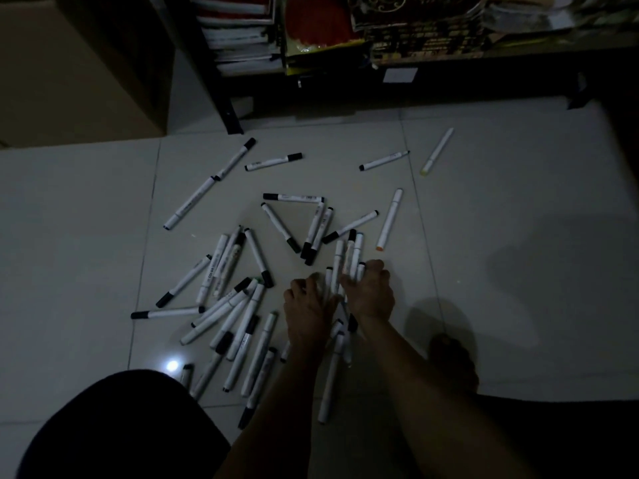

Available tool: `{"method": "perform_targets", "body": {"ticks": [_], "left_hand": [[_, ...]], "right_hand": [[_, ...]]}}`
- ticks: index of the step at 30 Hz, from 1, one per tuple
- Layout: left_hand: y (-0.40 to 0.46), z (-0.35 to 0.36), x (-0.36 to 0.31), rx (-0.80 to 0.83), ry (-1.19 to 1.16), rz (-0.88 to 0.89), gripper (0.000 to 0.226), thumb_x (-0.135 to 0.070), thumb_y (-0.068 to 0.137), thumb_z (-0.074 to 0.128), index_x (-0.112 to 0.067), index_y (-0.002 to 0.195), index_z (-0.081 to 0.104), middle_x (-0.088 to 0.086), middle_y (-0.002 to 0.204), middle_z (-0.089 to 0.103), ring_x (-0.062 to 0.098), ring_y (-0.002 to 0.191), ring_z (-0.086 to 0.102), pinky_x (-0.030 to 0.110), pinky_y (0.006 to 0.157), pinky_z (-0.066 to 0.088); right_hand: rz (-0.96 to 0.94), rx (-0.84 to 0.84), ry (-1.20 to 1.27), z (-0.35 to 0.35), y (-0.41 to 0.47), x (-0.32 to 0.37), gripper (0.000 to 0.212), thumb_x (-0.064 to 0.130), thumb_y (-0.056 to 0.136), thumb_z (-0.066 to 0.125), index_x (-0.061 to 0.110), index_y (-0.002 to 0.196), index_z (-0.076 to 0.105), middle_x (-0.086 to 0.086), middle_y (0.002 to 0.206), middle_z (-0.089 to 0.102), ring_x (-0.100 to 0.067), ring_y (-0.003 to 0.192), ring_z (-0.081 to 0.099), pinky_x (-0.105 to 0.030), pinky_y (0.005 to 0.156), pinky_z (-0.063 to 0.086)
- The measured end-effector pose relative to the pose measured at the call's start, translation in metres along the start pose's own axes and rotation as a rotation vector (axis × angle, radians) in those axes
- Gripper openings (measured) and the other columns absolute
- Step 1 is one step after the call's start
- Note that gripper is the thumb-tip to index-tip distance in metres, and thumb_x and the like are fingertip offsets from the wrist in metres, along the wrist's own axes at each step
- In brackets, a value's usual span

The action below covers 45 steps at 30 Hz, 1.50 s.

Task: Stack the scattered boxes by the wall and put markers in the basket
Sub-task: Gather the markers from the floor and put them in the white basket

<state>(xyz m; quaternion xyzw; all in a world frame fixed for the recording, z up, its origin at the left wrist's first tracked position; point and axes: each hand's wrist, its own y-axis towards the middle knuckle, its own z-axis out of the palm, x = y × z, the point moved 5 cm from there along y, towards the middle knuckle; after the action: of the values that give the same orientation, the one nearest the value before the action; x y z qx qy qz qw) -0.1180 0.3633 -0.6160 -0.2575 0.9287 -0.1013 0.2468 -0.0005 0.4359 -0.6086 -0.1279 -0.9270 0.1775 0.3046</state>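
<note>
Several white markers with black caps lie scattered over the pale tiled floor (518,219). A dense pile of markers (238,305) sits at the lower left of centre, and three markers form a triangle (294,223) further up. My left hand (309,305) and my right hand (370,292) are pressed together around a bunch of markers (345,264) that sticks out above and below them. Loose markers lie apart near the shelf (439,150). No basket is in view.
A dark shelf unit (228,108) with stacked books and papers (242,32) runs along the top. A large cardboard box (79,70) stands at the upper left. My knee (114,426) is at the lower left, my bare foot (453,361) at the right.
</note>
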Motion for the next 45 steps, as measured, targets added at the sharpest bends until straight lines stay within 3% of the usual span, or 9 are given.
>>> {"method": "perform_targets", "body": {"ticks": [4,11,15,18,22,28,36,43,45], "left_hand": [[0.004,0.003,0.000,0.023,-0.064,0.074,0.050,-0.037,0.094,0.059,-0.007,0.133,0.051,0.017,0.119,0.054,0.034,0.103,0.053,0.040,0.084,0.042],[0.012,0.008,0.002,0.050,-0.278,-0.017,0.029,-0.027,0.092,0.062,-0.010,0.115,0.058,0.011,0.106,0.060,0.029,0.097,0.056,0.031,0.080,0.040],[0.016,0.005,0.004,0.085,-0.333,-0.110,0.012,-0.028,0.096,0.057,-0.016,0.098,0.055,0.006,0.097,0.052,0.023,0.088,0.051,0.024,0.072,0.031],[0.020,0.002,0.003,0.100,-0.340,-0.113,0.019,-0.024,0.099,0.052,-0.006,0.103,0.056,0.014,0.103,0.053,0.028,0.090,0.050,0.023,0.071,0.030],[0.020,-0.004,-0.001,0.085,-0.438,-0.153,0.022,-0.023,0.104,0.044,-0.005,0.099,0.056,0.019,0.102,0.061,0.034,0.095,0.059,0.031,0.075,0.040],[0.028,-0.006,-0.013,0.117,-0.341,-0.099,0.026,-0.033,0.099,0.053,-0.008,0.105,0.058,0.011,0.103,0.059,0.027,0.095,0.057,0.026,0.074,0.036],[0.027,-0.001,-0.022,0.079,-0.144,-0.052,0.035,-0.040,0.089,0.063,-0.014,0.113,0.056,0.008,0.107,0.060,0.026,0.096,0.057,0.038,0.082,0.048],[0.031,0.003,-0.024,0.129,-0.236,-0.062,0.026,-0.033,0.098,0.053,-0.010,0.107,0.060,0.014,0.106,0.059,0.028,0.100,0.054,0.025,0.075,0.032],[0.034,0.001,-0.023,0.143,-0.324,-0.095,0.026,-0.029,0.098,0.054,-0.007,0.110,0.062,0.016,0.107,0.061,0.029,0.100,0.057,0.025,0.078,0.036]], "right_hand": [[-0.036,0.032,-0.057,0.008,0.001,0.006,0.049,0.037,0.088,0.069,0.013,0.123,0.045,-0.013,0.119,0.056,-0.033,0.107,0.058,-0.039,0.081,0.048],[-0.115,0.091,-0.125,0.015,0.003,0.011,0.038,0.028,0.098,0.054,0.007,0.129,0.044,-0.014,0.124,0.054,-0.031,0.112,0.057,-0.036,0.083,0.045],[-0.111,0.171,-0.044,0.017,0.010,0.010,0.041,0.025,0.099,0.052,0.002,0.132,0.042,-0.019,0.129,0.051,-0.035,0.114,0.055,-0.038,0.088,0.044],[-0.061,0.274,0.101,0.015,0.022,0.003,0.044,0.025,0.100,0.050,0.000,0.135,0.041,-0.021,0.132,0.051,-0.035,0.118,0.053,-0.035,0.091,0.042],[0.071,0.383,0.313,0.012,0.031,-0.009,0.042,0.033,0.100,0.052,0.005,0.131,0.046,-0.016,0.122,0.059,-0.027,0.096,0.061,-0.027,0.071,0.044],[0.063,0.430,0.422,0.007,0.037,-0.004,0.027,0.028,0.098,0.057,0.011,0.119,0.057,-0.008,0.098,0.063,-0.014,0.071,0.059,-0.018,0.045,0.044],[0.127,0.491,0.640,0.012,0.036,-0.012,0.021,0.026,0.093,0.062,0.013,0.108,0.068,-0.009,0.100,0.073,-0.026,0.092,0.068,-0.035,0.082,0.055],[0.164,0.485,0.846,0.001,0.037,-0.008,0.013,0.024,0.094,0.062,0.013,0.093,0.068,-0.008,0.073,0.065,-0.017,0.057,0.062,-0.029,0.055,0.051],[0.154,0.492,0.884,-0.002,0.037,-0.005,0.024,0.038,0.092,0.067,0.017,0.104,0.068,0.001,0.076,0.063,-0.015,0.064,0.061,-0.030,0.063,0.051]]}}
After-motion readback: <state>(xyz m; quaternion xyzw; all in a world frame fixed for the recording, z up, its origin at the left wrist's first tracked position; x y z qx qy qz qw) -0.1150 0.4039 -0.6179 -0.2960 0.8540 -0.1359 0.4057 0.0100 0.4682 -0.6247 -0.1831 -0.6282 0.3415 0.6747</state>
